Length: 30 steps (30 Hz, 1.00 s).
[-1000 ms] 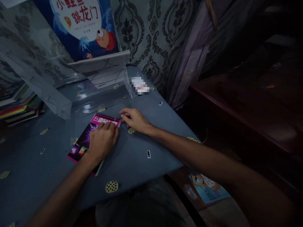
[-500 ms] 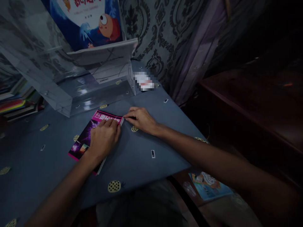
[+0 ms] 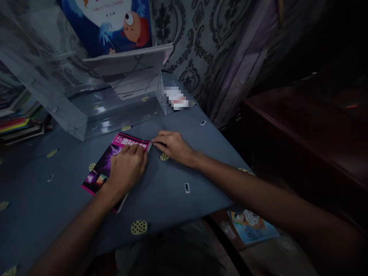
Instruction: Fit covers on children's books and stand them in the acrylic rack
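Note:
A closed book [image 3: 101, 163] with a black, purple and pink cover lies at a slant on the blue tablecloth. My left hand [image 3: 128, 165] rests on top of it with curled fingers, pressing down across the upper half and holding it in place. At the book's upper right corner, my right hand [image 3: 172, 145] is closed in a pinch, thumb and forefinger on the edge of the pages. Whether those fingertips hold one page or several is too small to tell. Part of the cover is hidden under my left hand.
A clear acrylic stand [image 3: 77, 124] at the back bears a picture book [image 3: 135, 28]. Several stacked books [image 3: 21, 124] are at the far left. A blurred-out white item [image 3: 176, 97] lies near the wall. A blue booklet [image 3: 253, 226] is below the table's edge.
Both hands keep nearly the same place on the book. The whole view has shifted slightly; the book has not plainly moved on the cloth.

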{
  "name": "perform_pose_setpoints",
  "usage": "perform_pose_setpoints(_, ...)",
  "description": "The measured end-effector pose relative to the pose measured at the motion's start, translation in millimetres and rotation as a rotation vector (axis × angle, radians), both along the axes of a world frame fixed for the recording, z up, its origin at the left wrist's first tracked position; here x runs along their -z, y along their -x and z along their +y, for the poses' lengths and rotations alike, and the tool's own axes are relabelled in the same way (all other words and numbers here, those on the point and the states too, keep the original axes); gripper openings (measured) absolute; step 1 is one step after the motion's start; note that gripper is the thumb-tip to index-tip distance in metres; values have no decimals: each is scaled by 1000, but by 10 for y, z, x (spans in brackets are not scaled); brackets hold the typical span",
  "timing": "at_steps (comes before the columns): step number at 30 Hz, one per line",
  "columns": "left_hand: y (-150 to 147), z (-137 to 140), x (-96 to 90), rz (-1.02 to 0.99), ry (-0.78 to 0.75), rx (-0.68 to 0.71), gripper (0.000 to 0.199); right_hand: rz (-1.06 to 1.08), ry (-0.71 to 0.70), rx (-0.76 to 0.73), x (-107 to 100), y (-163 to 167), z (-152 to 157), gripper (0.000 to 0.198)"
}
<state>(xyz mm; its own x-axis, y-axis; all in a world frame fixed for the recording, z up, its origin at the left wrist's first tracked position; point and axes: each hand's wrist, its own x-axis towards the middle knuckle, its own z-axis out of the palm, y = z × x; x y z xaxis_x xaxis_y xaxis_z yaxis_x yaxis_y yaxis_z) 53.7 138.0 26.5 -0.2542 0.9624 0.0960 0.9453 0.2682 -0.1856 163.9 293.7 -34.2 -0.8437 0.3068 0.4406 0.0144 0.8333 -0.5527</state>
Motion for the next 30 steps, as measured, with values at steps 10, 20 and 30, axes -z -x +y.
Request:
perform_pose_setpoints(10, -1, -6, 1, -22, 4, 4, 36, -64, -72, -32, 23, 8, 30, 18)
perform_pose_setpoints(20, 2, -5, 34, 3, 9, 26, 36, -180, -259, -2, -82, -11, -27, 23)
perform_pose_setpoints(30, -4, -11, 8, 5, 0, 17, 35, -63, -153, -8, -26, -28, -6, 20)
